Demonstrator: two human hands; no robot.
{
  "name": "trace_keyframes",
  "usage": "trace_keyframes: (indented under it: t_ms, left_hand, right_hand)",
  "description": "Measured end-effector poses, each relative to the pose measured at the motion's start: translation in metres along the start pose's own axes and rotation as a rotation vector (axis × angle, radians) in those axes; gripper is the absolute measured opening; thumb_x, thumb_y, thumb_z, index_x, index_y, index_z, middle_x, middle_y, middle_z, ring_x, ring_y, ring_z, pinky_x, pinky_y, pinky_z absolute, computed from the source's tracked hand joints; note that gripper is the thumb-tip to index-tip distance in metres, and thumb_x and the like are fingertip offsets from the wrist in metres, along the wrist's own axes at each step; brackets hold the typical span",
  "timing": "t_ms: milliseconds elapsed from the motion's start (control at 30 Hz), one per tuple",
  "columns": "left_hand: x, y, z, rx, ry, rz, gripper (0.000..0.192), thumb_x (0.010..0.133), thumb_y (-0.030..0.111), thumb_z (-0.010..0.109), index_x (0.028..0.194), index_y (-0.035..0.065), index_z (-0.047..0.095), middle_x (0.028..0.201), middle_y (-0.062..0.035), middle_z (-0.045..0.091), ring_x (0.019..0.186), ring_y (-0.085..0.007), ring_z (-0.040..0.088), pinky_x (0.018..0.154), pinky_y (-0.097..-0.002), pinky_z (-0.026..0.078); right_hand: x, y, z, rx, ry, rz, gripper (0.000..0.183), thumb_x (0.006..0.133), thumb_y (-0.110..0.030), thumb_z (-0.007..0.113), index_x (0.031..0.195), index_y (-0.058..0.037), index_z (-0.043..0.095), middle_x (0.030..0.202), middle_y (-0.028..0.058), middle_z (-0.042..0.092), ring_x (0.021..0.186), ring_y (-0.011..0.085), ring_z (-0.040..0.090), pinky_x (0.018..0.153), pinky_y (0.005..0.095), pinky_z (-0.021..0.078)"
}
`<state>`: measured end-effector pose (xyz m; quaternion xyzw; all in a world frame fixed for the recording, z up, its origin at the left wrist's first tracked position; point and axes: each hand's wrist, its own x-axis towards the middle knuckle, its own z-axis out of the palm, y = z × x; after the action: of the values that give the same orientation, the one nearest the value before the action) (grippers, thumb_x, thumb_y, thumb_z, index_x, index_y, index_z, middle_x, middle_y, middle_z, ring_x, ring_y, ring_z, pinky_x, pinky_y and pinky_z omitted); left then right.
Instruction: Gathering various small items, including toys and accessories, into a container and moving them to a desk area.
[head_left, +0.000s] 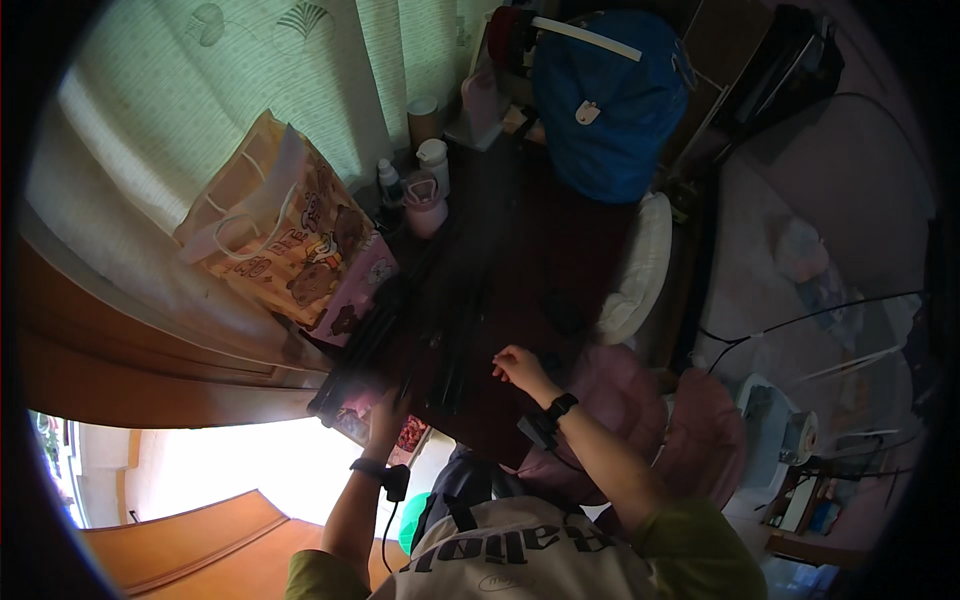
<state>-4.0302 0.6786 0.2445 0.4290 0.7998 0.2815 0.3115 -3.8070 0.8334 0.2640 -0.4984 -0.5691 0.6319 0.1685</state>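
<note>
My left hand (386, 420) reaches over the near left corner of a dark tabletop (525, 247), beside long black tripod-like poles (360, 345). Its fingers lie in shadow, so I cannot tell whether they hold anything. A box or packet with a red pattern (411, 435) shows just right of that hand, below the table edge. My right hand (519, 367) hovers over the near right part of the table, its fingers loosely curled. Between the hands lie more dark rods (454, 375). Both wrists wear black bands with small cabled devices.
A paper gift bag with bear pictures (300, 240) stands at the left by the curtain (300, 75). Behind it are a pink cup (425, 210) and a white bottle (433, 161). A blue backpack (611, 105) occupies the far end. Pink cushions (607, 405) sit at the right.
</note>
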Motion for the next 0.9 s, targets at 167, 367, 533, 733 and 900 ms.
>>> trace_keyframes:
  t_ms: [167, 367, 533, 733, 900]
  left_hand:
    - [-0.018, -0.035, 0.000, 0.002, 0.110, 0.267, 0.018, 0.075, 0.016, 0.056, 0.083, -0.0001, 0.054, 0.062, -0.0133, 0.054, 0.055, -0.0203, 0.052, 0.049, -0.0314, 0.039]
    - [-0.038, -0.027, -0.005, -0.078, 0.126, 0.328, 0.016, 0.074, 0.012, 0.056, 0.085, 0.0001, 0.054, 0.066, -0.0121, 0.054, 0.059, -0.0203, 0.053, 0.052, -0.0292, 0.040]
    - [-0.046, -0.029, -0.008, 0.102, 0.022, -0.010, 0.024, 0.075, 0.022, 0.051, 0.094, 0.0065, 0.054, 0.079, -0.0194, 0.057, 0.073, -0.0331, 0.055, 0.061, -0.0390, 0.043]
    - [-0.053, 0.003, -0.013, 0.147, 0.144, 0.019, 0.026, 0.073, 0.022, 0.054, 0.094, 0.0067, 0.056, 0.067, -0.0212, 0.055, 0.063, -0.0344, 0.055, 0.053, -0.0386, 0.043]
    - [-0.057, -0.011, -0.007, 0.052, 0.074, -0.015, 0.026, 0.072, 0.015, 0.056, 0.096, 0.0060, 0.056, 0.070, -0.0194, 0.057, 0.063, -0.0320, 0.057, 0.055, -0.0344, 0.044]
  right_hand:
    - [0.002, 0.002, 0.008, -0.058, -0.070, 0.013, 0.014, 0.079, -0.015, 0.050, 0.082, -0.0007, 0.052, 0.062, 0.0067, 0.057, 0.051, 0.0106, 0.052, 0.048, 0.0217, 0.0417]
    - [0.010, 0.021, 0.011, -0.174, 0.025, -0.082, 0.014, 0.077, -0.016, 0.052, 0.077, -0.0024, 0.053, 0.064, 0.0090, 0.058, 0.057, 0.0184, 0.056, 0.051, 0.0282, 0.0431]
    - [0.001, 0.032, -0.001, -0.720, 0.181, -0.293, 0.009, 0.066, -0.013, 0.060, 0.068, -0.0052, 0.056, 0.077, 0.0114, 0.054, 0.069, 0.0281, 0.054, 0.059, 0.0362, 0.0438]
    - [-0.024, 0.056, -0.018, -0.617, 0.037, -0.224, 0.013, 0.062, -0.013, 0.064, 0.067, -0.0053, 0.055, 0.073, 0.0094, 0.057, 0.067, 0.0267, 0.056, 0.058, 0.0364, 0.0444]
    - [-0.037, 0.035, -0.012, -0.626, 0.154, -0.102, 0.017, 0.067, -0.015, 0.062, 0.073, -0.0029, 0.053, 0.066, 0.0108, 0.056, 0.065, 0.0256, 0.056, 0.057, 0.0336, 0.0446]
